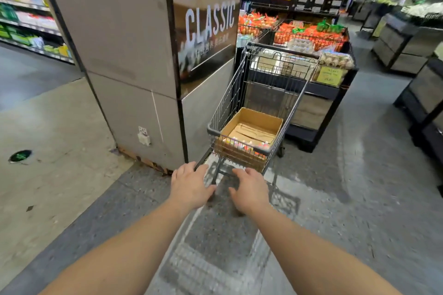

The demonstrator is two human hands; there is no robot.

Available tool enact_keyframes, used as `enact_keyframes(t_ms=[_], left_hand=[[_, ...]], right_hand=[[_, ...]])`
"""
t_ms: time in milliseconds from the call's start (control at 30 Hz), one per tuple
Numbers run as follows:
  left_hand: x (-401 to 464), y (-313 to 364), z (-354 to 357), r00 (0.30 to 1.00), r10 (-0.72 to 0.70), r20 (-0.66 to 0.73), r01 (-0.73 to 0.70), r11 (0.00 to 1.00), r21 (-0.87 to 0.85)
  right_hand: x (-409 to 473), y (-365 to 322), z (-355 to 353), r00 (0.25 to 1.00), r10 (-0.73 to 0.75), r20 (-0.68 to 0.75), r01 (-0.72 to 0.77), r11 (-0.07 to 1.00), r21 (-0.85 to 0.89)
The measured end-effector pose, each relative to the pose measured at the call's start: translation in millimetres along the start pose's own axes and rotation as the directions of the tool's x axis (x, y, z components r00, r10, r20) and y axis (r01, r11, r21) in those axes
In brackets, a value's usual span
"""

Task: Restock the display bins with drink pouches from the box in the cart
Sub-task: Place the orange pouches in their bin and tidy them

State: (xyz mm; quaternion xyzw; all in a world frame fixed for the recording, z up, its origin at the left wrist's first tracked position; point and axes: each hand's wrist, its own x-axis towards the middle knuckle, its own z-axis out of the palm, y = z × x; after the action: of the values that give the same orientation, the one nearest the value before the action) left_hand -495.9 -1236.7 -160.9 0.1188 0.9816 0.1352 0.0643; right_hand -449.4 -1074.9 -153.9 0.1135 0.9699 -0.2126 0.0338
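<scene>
- Head view: left hand [189,184] and right hand [249,188], fingers released, reach toward grey wire shopping cart [230,100] at 12 o'clock.
- Open brown cardboard box [251,118] sits inside; few colourful drink pouches [242,142] remain, restocking seemingly near done.

1. Both bare forearms reach forward and slightly inward from the bottom of the view, side by side.
2. The left hand [189,184] is palm down, fingers loosely extended and slightly spread, thumb pointing inward.
3. The right hand [250,189] is palm down too, fingers gently bent, thumb angled toward the left hand.
4. Neither hand holds anything.
</scene>
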Motion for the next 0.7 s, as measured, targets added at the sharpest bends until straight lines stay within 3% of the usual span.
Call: enact_keyframes(t_ms=[233,467,700], left_hand=[[139.5,38.3,4.5,0.998,-0.05,0.027,0.05,0.999,-0.007],[271.0,56.8,26.7,0.995,-0.066,0.081,0.071,0.995,-0.067],[430.2,63.6,74.4,0.969,-0.016,0.246,0.053,0.988,-0.145]], right_hand=[[143.8,62.1,-49.3,0.998,0.051,0.048,-0.048,0.997,-0.053],[261.5,100.9,-47.3,0.982,0.156,0.107,-0.157,0.988,0.003],[399.2,147.0,-24.8,0.92,0.351,0.174,-0.37,0.925,0.088]])
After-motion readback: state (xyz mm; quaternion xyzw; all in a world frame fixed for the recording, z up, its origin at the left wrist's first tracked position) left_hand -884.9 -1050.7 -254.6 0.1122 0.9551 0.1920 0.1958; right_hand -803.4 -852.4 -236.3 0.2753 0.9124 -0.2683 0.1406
